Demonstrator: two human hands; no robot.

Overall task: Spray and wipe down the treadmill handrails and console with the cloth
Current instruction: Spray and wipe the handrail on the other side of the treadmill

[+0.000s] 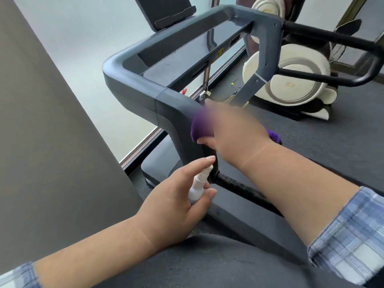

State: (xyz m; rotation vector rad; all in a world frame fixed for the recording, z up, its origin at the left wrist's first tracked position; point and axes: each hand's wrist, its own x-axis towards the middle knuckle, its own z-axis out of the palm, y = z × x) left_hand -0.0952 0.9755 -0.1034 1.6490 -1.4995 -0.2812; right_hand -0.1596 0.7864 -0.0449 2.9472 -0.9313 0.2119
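A dark grey treadmill handrail frame curves down on the left into a black section. My right hand, blurred by motion, holds a purple cloth against that black section of the rail. My left hand grips a small white spray bottle, index finger stretched over its nozzle, just below the cloth. The glossy black console panel lies inside the frame, with a dark screen above it. Part of the cloth shows behind my right wrist.
A black textured side rail runs toward me under my right forearm. A cream and brown massage chair stands beyond the treadmill on grey carpet. A grey wall panel and a frosted window close the left side.
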